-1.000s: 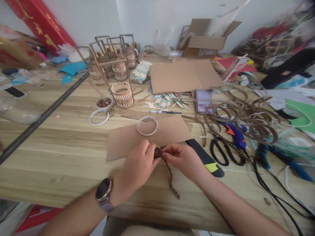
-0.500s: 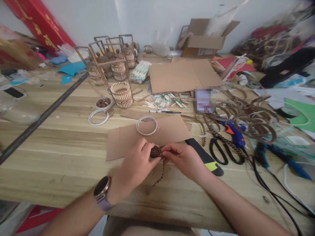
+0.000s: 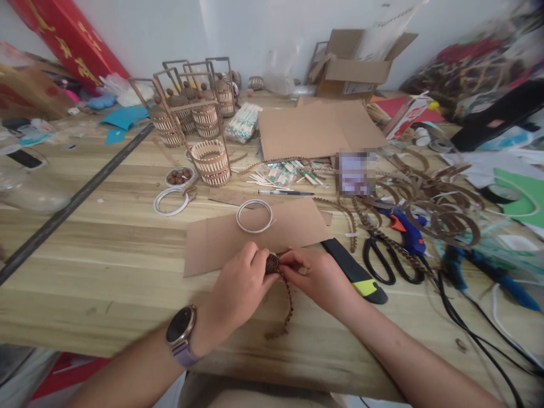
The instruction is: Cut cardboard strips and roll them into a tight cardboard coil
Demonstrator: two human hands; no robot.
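Between the fingers of my left hand [image 3: 242, 277] is a small dark brown coil [image 3: 272, 263] wound from a narrow notched strip. The loose tail of the brown strip [image 3: 290, 300] hangs below and curls at its end. My right hand [image 3: 312, 275] pinches the strip at the coil's right edge, its fingertips touching the coil. Just beyond both hands lies a flat piece of cardboard [image 3: 212, 243] with a white tape ring [image 3: 238, 218] on it. Fingers hide part of the coil.
Right of my hands lie a black and yellow-green cutter [image 3: 346, 263], black-handled scissors [image 3: 369, 263], a blue glue gun [image 3: 410, 235] and blue-handled pliers [image 3: 454, 269]. Brown strip loops [image 3: 461, 224] pile up behind. Small lantern-like baskets [image 3: 210, 164] and a bowl of brown balls [image 3: 179, 177] stand back left.
The coil and my left hand have shifted slightly right, and the coil looks turned more edge-on. The strip's hanging tail has swung right and now bends in a curve.
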